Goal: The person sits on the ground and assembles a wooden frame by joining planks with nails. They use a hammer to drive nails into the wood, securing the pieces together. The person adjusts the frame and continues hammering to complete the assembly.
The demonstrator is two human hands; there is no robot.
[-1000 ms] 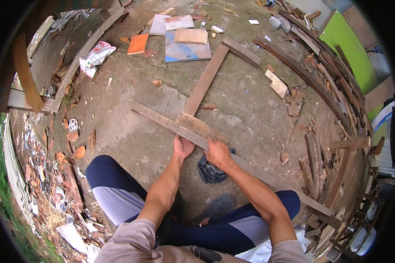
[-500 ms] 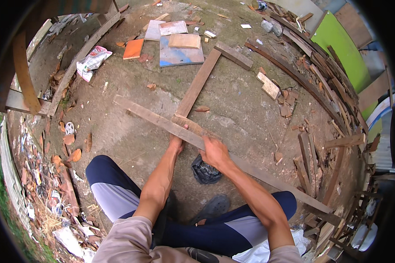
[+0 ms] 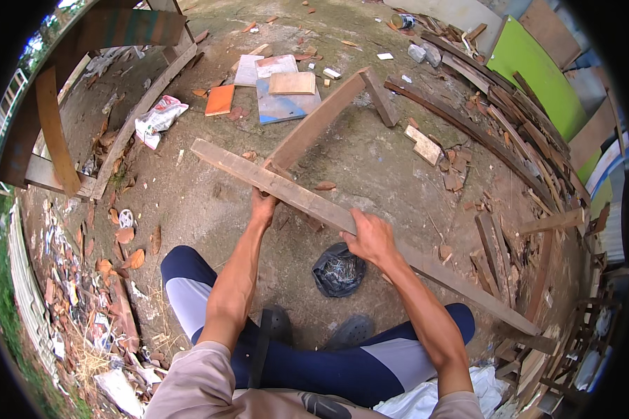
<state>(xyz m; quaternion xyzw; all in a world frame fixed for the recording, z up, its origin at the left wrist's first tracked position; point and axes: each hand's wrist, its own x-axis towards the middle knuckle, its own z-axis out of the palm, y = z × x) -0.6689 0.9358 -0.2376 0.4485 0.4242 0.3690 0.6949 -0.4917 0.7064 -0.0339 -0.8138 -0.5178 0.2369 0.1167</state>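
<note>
We have the long plank held in both hands, running diagonally from upper left to lower right across the dirt ground. Left hand closed around it from below near the middle, right hand clamped over its near edge further right. Compared with 1 s ago the left end looks lifted clear of the ground and the plank sits closer to us; the far right end is still low by the scrap wood pile. So we judge it is being raised, not just steadied. A 2nd board lies beyond, its near end just behind the plank. Black bag on the ground below the right hand, near our feet. Green panel stands at upper right.
</note>
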